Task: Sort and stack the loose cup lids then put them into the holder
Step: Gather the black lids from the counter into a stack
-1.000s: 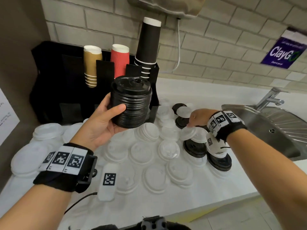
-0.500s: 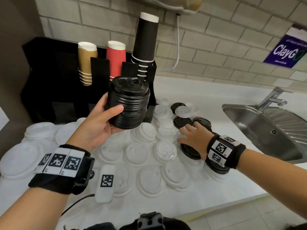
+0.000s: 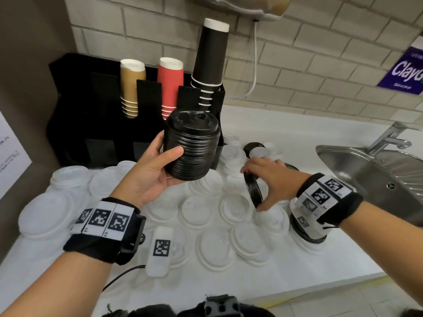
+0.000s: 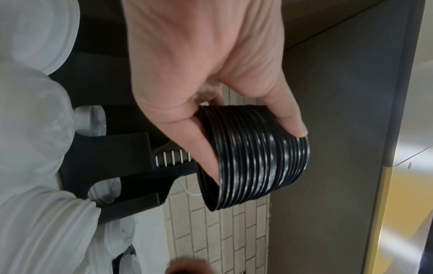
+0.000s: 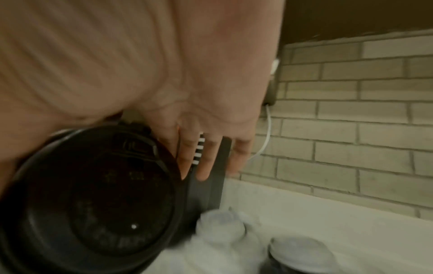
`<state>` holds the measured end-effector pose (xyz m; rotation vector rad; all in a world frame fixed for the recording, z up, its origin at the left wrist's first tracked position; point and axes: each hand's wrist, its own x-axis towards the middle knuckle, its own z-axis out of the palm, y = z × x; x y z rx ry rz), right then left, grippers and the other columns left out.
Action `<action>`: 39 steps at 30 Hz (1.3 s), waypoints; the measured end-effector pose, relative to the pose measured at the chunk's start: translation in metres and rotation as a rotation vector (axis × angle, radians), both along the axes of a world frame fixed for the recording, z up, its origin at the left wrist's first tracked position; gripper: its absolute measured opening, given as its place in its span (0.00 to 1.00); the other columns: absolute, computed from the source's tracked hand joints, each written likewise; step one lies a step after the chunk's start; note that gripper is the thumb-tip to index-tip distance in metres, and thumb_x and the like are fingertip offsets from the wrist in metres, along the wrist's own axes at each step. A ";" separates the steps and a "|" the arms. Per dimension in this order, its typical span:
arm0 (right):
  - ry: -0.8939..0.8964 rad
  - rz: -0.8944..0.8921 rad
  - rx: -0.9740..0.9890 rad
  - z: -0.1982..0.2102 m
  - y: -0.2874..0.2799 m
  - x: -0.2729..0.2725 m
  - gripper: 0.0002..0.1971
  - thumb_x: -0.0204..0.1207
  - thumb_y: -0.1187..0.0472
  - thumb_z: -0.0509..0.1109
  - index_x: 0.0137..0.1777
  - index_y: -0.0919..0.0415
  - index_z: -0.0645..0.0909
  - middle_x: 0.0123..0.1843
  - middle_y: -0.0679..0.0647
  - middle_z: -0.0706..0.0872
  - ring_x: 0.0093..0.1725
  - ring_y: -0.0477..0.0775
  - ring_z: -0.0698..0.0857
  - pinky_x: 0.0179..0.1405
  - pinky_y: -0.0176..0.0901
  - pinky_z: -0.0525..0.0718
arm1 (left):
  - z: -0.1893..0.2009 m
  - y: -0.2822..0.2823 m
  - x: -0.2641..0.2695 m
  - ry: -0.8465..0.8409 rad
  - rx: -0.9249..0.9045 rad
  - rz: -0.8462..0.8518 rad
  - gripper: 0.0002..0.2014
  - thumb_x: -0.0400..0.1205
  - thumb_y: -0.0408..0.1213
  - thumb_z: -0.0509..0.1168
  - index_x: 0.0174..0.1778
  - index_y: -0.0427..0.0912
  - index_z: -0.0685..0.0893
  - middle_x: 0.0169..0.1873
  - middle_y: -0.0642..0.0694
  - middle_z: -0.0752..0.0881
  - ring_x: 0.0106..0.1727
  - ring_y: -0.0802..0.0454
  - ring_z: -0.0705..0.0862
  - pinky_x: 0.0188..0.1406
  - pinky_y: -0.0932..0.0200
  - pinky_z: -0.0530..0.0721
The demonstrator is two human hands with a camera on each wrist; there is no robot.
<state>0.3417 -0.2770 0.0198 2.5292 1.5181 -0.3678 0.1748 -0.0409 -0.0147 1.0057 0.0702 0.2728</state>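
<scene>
Two hands are busy: my left hand is wrapped round the stack of black lids, thumb on the near side and fingers behind, holding it up above the counter just in front of the holder at the counter's back left corner. My right hand pinches a single black lid by its rim, tipped up on edge over the white lids that cover the middle of the counter. I judge this to be the collecting step for the black ones: the lid in my right hand has to go onto the stack, which calls for turning it flat, domed side up, lining its rim with the top lid and pressing it down. The stack stands nearly upright, its long axis running from my palm up toward the wall, top face with the sip hole tilted slightly toward me. More black lids sit near the right edge by the sink, half hidden under my right wrist, so sorting is far from done. Paper cups stand in the holder's back slots; its front lid slots are too dark to read.
</scene>
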 end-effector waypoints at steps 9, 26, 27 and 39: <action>0.746 -0.095 0.828 0.063 0.035 -0.024 0.37 0.57 0.56 0.84 0.63 0.45 0.67 0.56 0.52 0.81 0.54 0.51 0.84 0.52 0.55 0.87 | -0.009 -0.011 0.003 0.051 -0.036 -0.031 0.23 0.72 0.39 0.69 0.64 0.58 0.80 0.57 0.49 0.90 0.58 0.47 0.90 0.41 0.45 0.90; 0.535 -0.026 0.686 0.071 0.056 -0.038 0.24 0.67 0.52 0.79 0.65 0.46 0.82 0.59 0.42 0.85 0.53 0.42 0.80 0.52 0.49 0.85 | -0.013 -0.023 0.004 0.103 0.098 -0.070 0.31 0.69 0.39 0.75 0.70 0.60 0.79 0.65 0.48 0.86 0.60 0.45 0.89 0.41 0.46 0.89; 0.528 -0.023 0.687 0.072 0.054 -0.038 0.23 0.69 0.54 0.79 0.65 0.46 0.82 0.59 0.41 0.85 0.53 0.43 0.80 0.52 0.52 0.85 | -0.013 -0.024 0.005 0.101 0.091 -0.074 0.31 0.69 0.39 0.75 0.70 0.60 0.79 0.65 0.48 0.86 0.60 0.45 0.89 0.42 0.46 0.89; 0.413 -0.239 0.776 0.072 0.002 -0.024 0.25 0.68 0.37 0.74 0.65 0.39 0.77 0.58 0.42 0.83 0.58 0.42 0.82 0.52 0.35 0.79 | -0.009 -0.033 0.016 0.043 -0.003 -0.042 0.29 0.70 0.38 0.73 0.68 0.56 0.79 0.61 0.49 0.88 0.58 0.48 0.90 0.40 0.49 0.90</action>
